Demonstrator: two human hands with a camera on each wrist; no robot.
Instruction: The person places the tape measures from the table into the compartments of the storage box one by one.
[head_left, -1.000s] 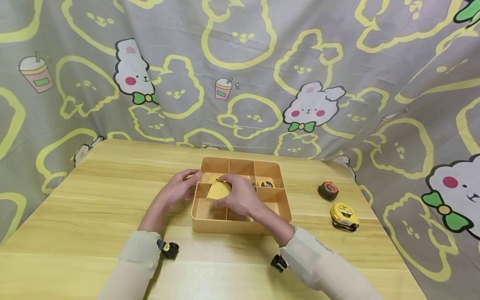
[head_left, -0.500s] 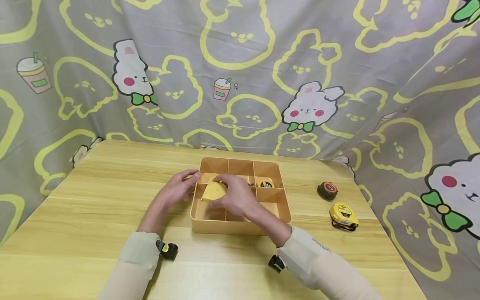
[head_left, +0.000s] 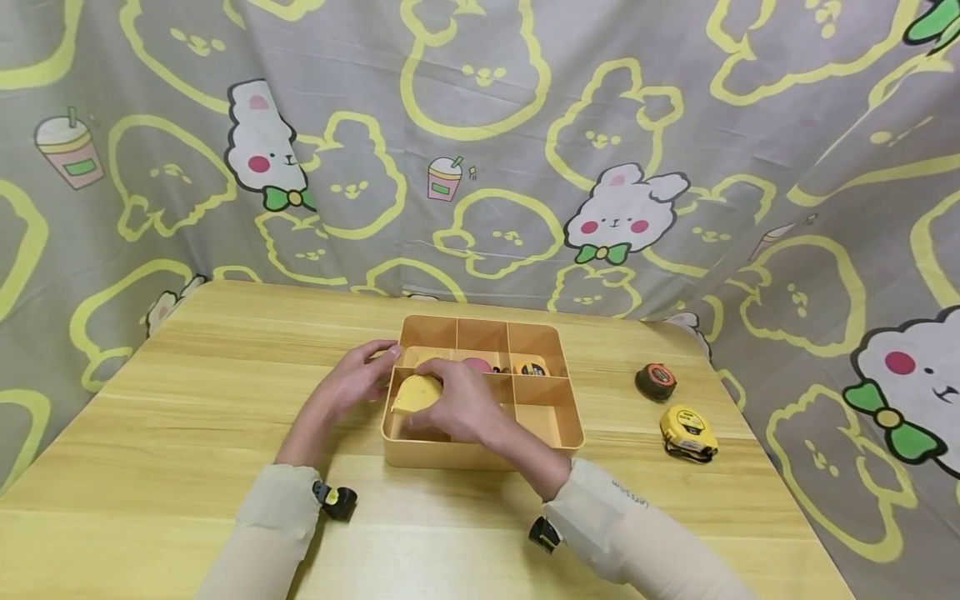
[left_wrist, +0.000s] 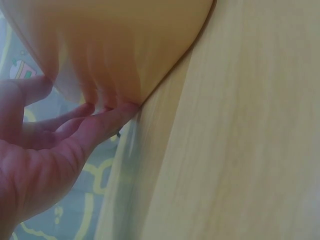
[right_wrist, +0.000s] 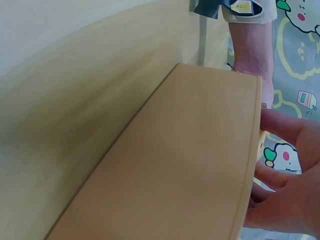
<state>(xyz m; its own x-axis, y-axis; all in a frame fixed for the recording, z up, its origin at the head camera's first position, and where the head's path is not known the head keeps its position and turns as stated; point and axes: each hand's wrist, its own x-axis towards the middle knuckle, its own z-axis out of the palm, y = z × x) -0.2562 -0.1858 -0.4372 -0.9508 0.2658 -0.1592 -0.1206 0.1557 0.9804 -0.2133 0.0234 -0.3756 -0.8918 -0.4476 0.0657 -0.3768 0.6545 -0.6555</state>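
Held item: yellow tape measure (head_left: 417,393), plain matte side face up, outline rounded toward the top with a straighter lower edge. It sits tilted within the near-left compartment of the tan six-compartment box (head_left: 450,455); contact with the floor cannot be told.

Right hand (head_left: 463,402): thumb and fingers pinch the tape measure, which lies just to the left of the palm. Left hand (head_left: 358,379): holds no item; fingers slightly bent, tips touching the outer left wall of the box, just left of the tape measure.

Surroundings: beyond the right hand, in the far row, a pink round item (head_left: 477,365), partly hidden, and an orange-yellow tape measure (head_left: 533,368) in the right compartment. Well right of the right hand, on the worktop (head_left: 247,358), a dark tape measure with a red face (head_left: 656,382) and a larger yellow-and-black tape measure (head_left: 688,432).

Obstructions: dividers border the compartment; from the right wrist, the near wall hides most of the held item.
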